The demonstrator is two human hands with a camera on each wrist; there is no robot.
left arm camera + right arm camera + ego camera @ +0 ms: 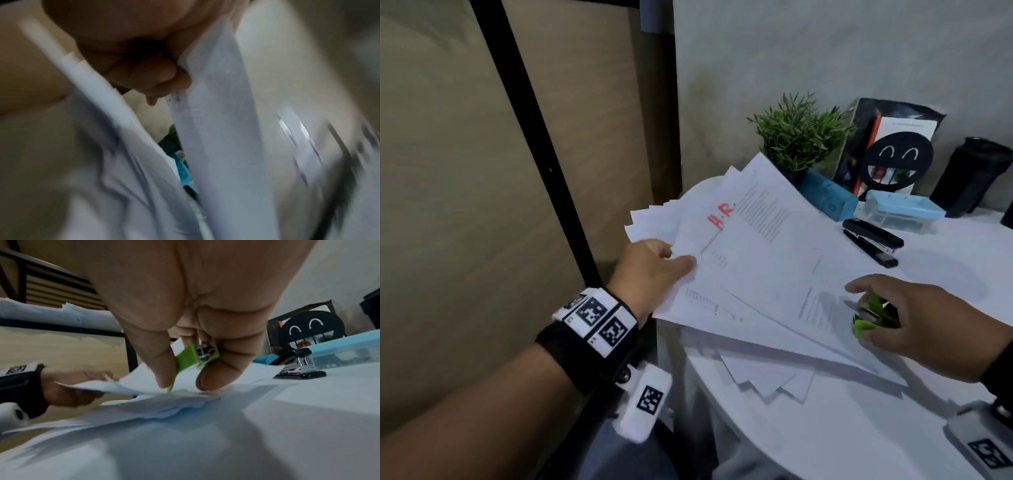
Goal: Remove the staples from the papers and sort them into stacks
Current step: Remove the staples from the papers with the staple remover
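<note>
A fanned bundle of white printed papers point(753, 260) is lifted at its left side above the white table point(825, 428); one sheet bears red letters. My left hand point(654, 270) pinches the bundle's left edge, thumb on top, and the blurred left wrist view shows curled fingers point(144, 76) against the paper point(216, 129). My right hand point(914, 318) holds a green staple remover point(873, 317) at the bundle's right corner. In the right wrist view the staple remover point(195, 358) sits between thumb and fingers just above the sheets point(156, 402).
Another loose stack of papers point(770, 373) lies flat under the lifted bundle. A black stapler point(871, 241), a blue box point(900, 210), a blue case point(828, 198), a potted plant point(798, 137), a smiley holder point(895, 161) and a black bottle point(972, 174) stand behind.
</note>
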